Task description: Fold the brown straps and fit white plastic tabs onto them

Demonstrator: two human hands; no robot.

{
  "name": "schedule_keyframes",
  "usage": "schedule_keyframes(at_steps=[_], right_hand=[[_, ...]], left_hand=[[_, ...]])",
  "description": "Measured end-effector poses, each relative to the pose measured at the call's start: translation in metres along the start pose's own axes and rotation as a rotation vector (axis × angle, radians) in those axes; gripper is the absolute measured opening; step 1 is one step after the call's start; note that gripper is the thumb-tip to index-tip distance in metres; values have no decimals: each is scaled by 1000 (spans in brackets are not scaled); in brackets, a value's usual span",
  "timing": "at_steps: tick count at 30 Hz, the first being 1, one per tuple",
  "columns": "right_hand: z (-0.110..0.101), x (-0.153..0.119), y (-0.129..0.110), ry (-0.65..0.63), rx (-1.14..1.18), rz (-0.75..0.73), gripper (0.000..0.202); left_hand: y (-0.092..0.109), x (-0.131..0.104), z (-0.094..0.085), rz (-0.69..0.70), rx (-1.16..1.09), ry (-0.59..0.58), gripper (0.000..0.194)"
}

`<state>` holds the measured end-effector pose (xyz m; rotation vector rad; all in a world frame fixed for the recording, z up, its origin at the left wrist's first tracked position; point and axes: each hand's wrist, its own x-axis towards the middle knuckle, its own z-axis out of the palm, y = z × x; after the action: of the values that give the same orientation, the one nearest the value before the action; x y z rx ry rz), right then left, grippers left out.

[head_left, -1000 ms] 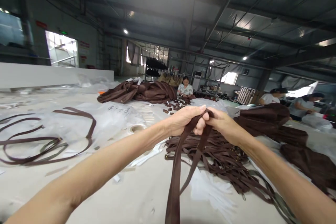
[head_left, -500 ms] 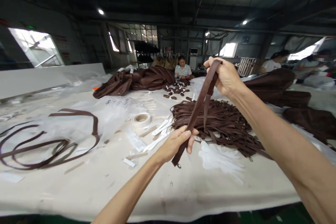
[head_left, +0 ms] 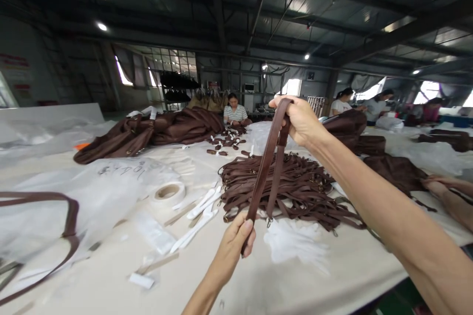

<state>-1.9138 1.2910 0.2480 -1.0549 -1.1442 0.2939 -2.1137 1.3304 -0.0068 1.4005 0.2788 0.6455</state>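
Note:
A brown strap (head_left: 263, 172) hangs folded over my right hand (head_left: 298, 120), which is closed on it high above the table. Lower down, my left hand (head_left: 237, 241) pinches the strap near its lower end. The other length of the strap dangles beside it, with a metal clip (head_left: 269, 223) at its tip. Behind the strap lies a pile of similar brown straps (head_left: 303, 187). White gloves (head_left: 295, 243) rest on the table just in front of that pile.
A tape roll (head_left: 168, 193), white strips (head_left: 195, 221) and plastic sheeting (head_left: 107, 187) lie to the left. Brown bags (head_left: 181, 128) are heaped behind. A person (head_left: 235, 112) sits across the table; another person's hands (head_left: 449, 194) show at the right edge.
The view has turned to the right. My left hand has moved down along the strap, and the hanging length with its clip now shows more fully. Another person's hands have appeared at the right.

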Motion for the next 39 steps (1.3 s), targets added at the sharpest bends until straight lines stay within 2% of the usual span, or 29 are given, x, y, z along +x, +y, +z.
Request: schedule_keyframes(at_steps=[4,6,9,11,15,18,20,23,25,26,28,31,33,35,39], right_hand=[[1,3,2,-60,-16,-47,30],[3,3,2,-70,-19,-44,31],[11,-1,-2,-75,-9,-37,38],[19,-5,-4,-85,13,-39,43],[32,-8,-4,-119,67,-29,40],[25,-10,0,-105,84,-15,34],[6,-20,4,-88,86,-9,25],[-39,-54,22,-153,37,48,11],[-69,-89,48,-335,-112,149,17],[-81,-109,65,-486,-229,232,17],[-95,-154,105,-728,-459,284,10],[-95,-224,164,-928,-636,135,6],[-92,-262,192,-954,-695,104,15],[-93,-285,207,-916,-739,122,19],[-90,-297,202,-732,-849,155,31]], left_hand=[[-10,-2,1,5,-145,26,35],[-13,0,0,3,-125,51,34],[-14,8,-2,76,-43,93,31],[-13,16,-3,112,-56,72,31],[-13,30,-1,74,-173,-5,41],[-17,28,-6,46,-112,-20,48],[-17,18,-20,26,-75,11,48],[-12,-12,-59,2,81,74,44],[-9,-40,-91,-41,283,105,43],[-10,-55,-107,-62,382,120,45],[-15,-82,-132,-86,592,118,46],[-32,-110,-152,-63,952,-8,33],[-44,-119,-155,-15,1134,-56,35],[-55,-123,-153,33,1248,-25,38],[-67,-123,-154,110,1344,19,38]])
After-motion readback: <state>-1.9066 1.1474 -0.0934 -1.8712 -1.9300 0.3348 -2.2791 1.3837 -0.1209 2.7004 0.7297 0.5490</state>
